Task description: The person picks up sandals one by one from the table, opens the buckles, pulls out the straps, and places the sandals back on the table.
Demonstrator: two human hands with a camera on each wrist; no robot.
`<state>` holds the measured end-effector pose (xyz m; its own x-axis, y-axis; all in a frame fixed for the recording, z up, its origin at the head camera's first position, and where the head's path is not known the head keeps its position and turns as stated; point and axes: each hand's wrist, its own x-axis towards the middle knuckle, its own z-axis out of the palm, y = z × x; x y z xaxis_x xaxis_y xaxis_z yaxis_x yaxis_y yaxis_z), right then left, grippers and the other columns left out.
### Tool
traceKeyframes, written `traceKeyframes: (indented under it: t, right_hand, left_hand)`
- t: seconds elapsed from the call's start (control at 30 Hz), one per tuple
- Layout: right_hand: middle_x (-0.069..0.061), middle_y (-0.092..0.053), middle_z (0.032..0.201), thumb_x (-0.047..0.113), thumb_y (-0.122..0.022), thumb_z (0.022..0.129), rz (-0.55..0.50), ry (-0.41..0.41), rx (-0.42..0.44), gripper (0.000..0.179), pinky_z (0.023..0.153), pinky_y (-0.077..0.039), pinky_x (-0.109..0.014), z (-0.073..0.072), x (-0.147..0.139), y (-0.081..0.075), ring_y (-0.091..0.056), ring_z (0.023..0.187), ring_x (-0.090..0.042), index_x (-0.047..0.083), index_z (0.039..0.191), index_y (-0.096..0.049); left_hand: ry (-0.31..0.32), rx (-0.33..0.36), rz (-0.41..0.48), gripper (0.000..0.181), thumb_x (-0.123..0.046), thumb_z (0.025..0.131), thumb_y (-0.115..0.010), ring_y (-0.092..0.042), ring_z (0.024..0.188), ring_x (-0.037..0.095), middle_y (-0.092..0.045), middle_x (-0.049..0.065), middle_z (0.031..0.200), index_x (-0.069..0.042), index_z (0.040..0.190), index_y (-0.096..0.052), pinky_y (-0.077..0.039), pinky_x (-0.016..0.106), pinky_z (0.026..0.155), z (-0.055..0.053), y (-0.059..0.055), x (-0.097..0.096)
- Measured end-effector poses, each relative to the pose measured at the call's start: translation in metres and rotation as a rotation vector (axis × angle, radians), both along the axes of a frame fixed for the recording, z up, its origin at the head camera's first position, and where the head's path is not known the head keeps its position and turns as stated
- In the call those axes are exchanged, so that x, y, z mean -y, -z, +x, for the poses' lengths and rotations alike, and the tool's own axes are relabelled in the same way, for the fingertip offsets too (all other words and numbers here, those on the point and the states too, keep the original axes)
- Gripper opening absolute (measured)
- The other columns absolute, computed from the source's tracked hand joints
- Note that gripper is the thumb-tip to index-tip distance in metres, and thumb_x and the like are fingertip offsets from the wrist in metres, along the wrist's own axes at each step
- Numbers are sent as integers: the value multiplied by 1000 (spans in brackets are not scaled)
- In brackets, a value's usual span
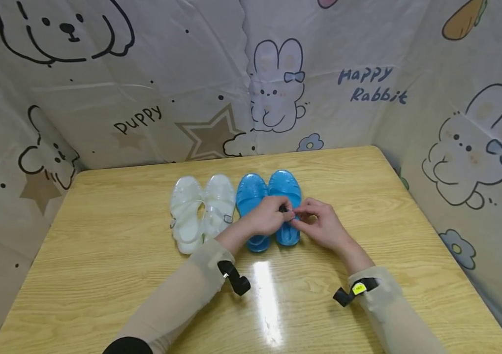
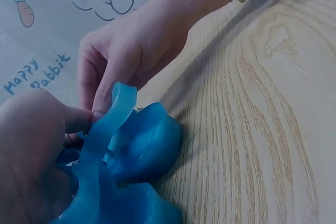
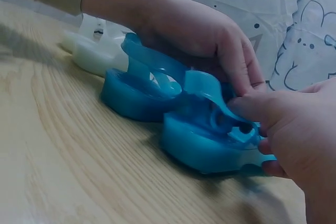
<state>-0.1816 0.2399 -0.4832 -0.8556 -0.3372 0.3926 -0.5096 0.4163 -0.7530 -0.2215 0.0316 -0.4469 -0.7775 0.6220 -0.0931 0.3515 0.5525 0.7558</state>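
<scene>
Two blue jelly sandals stand side by side on the table. Both hands meet over the ankle strap of the right blue sandal (image 1: 284,182). My left hand (image 1: 270,215) comes across the left blue sandal (image 1: 251,189) and pinches the strap between thumb and fingers. From the right, my right hand (image 1: 321,223) pinches the same strap at its outer side, fingertips close to the left hand's. In the right wrist view the strap (image 3: 202,85) arches up over the heel. The fingers partly hide the fastening.
Left of the blue pair stands a pair of clear whitish sandals (image 1: 186,196) with small metal buckles (image 1: 228,218). They sit towards the back of the wooden table (image 1: 113,275). Printed cloth (image 1: 215,64) hangs behind the table and along both sides.
</scene>
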Motion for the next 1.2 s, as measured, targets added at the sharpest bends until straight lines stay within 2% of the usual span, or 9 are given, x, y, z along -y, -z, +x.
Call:
traceKeyframes:
  t: [0.13,0.3,0.5,0.67,0.73,0.83,1.0,1.2]
  right_hand:
    - [-9,-70,93,-6,-82,89,-32,25,2,16,76,-59,-47,-1,3,1,-66,87,-28,2,102,-82]
    - [-15,-69,93,-12,-80,87,-65,10,21,13,75,-57,-55,-4,1,4,-65,87,-32,-2,96,-80]
    - [-6,-71,98,-7,-81,89,-92,-33,63,17,79,-59,-43,-6,-2,5,-66,91,-21,6,99,-81]
    - [-5,-71,100,-4,-80,92,-129,-71,87,18,80,-58,-37,-5,-4,6,-65,91,-22,9,103,-82]
    - [-9,-71,101,-7,-79,91,-142,-80,94,18,80,-58,-41,-3,-3,2,-64,91,-25,5,104,-81]
    - [-11,-72,103,-10,-78,91,-157,-91,102,19,82,-58,-40,-3,-3,3,-65,93,-25,3,105,-81]
    - [-16,-72,103,-16,-76,89,-179,-112,106,22,85,-58,-32,-6,-6,8,-65,94,-23,-2,105,-79]
    - [-23,-70,103,-19,-74,89,-193,-109,133,21,87,-59,-33,-6,-10,12,-65,95,-23,-8,106,-77]
  left_hand:
    - [-4,-4,-2,17,-25,110,-59,-57,86,17,-62,1,93,-15,97,-64,-46,30,72,-1,0,-1]
    - [30,-16,-11,16,-21,110,-59,-58,87,19,-62,3,94,-13,98,-63,-46,30,74,-1,-3,-2]
    - [48,5,-1,14,-19,111,-57,-57,89,19,-62,3,95,-12,99,-62,-46,30,77,-2,-3,-1]
    - [63,24,-7,14,-19,112,-55,-57,94,21,-61,4,97,-12,101,-61,-45,32,82,-1,-3,1]
    - [72,23,-11,14,-19,112,-55,-57,95,21,-61,4,98,-12,102,-61,-45,33,83,-1,-3,1]
    - [86,25,-13,14,-19,112,-54,-57,95,21,-61,4,97,-12,102,-60,-44,33,83,-1,-3,2]
    - [111,17,-9,13,-19,112,-54,-57,95,21,-60,3,98,-12,102,-60,-44,33,85,-1,-3,4]
    - [99,15,19,12,-18,111,-56,-57,97,21,-61,3,99,-13,102,-61,-44,34,86,-1,0,4]
